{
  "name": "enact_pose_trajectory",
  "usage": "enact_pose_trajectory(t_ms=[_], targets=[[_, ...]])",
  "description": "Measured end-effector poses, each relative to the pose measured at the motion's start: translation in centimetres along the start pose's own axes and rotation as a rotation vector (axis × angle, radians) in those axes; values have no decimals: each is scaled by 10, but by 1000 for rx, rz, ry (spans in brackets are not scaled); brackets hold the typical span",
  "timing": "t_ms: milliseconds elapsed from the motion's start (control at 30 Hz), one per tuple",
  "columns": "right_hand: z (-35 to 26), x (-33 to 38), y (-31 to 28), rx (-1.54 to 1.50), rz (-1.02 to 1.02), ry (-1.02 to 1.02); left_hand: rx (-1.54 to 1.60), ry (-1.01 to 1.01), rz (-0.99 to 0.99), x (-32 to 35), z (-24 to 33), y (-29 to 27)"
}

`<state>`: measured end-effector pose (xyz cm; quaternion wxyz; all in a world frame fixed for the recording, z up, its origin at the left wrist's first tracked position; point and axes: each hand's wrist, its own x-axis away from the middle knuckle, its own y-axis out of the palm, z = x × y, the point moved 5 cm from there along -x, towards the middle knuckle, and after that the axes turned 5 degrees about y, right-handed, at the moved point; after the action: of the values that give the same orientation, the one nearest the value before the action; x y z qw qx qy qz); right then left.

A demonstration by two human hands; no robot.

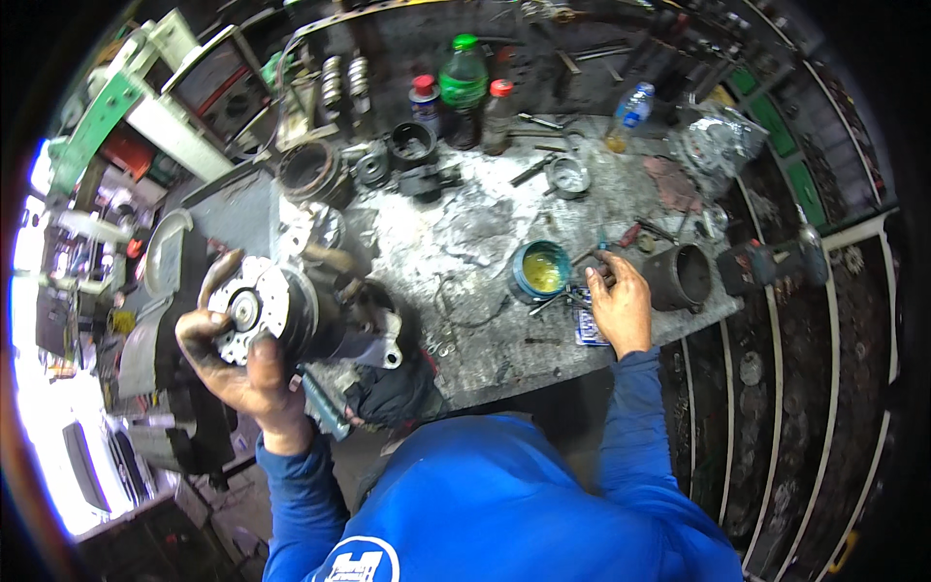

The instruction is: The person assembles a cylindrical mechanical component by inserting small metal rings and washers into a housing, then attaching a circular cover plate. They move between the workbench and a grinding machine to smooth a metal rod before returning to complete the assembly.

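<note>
My left hand (238, 364) is closed round the end of what looks like a starter motor (330, 315), a heavy cylinder with a pale round end face and a flange with a bolt hole. It is held tilted at the left end of the bench, its end face turned towards my palm. Over the bench's right side, my right hand (621, 306) has its fingers drawn together beside a blue tub (519, 283) of yellow grease (543, 269). What those fingers hold is too small and dark to make out. A small blue-and-white packet (589, 328) lies partly beside that hand.
An open metal cylinder (690, 274) lies right of my right hand. Bottles, including a green-capped one (465, 82), stand at the back near a spray can (425, 102). A dark cloth (393, 393) lies at the front edge. Shelves of parts (756, 407) line the right.
</note>
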<state>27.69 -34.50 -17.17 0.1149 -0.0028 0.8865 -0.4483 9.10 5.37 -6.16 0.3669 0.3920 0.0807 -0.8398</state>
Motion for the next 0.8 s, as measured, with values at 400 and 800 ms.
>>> enact_pose_trajectory(t_ms=[400,800], targets=[[-117,44,90,-173,-430,-490,-7,-10,25,-2,6,1],[-259,-160,-21,-292,187,-617,40,-32,-18,-1,7,1]])
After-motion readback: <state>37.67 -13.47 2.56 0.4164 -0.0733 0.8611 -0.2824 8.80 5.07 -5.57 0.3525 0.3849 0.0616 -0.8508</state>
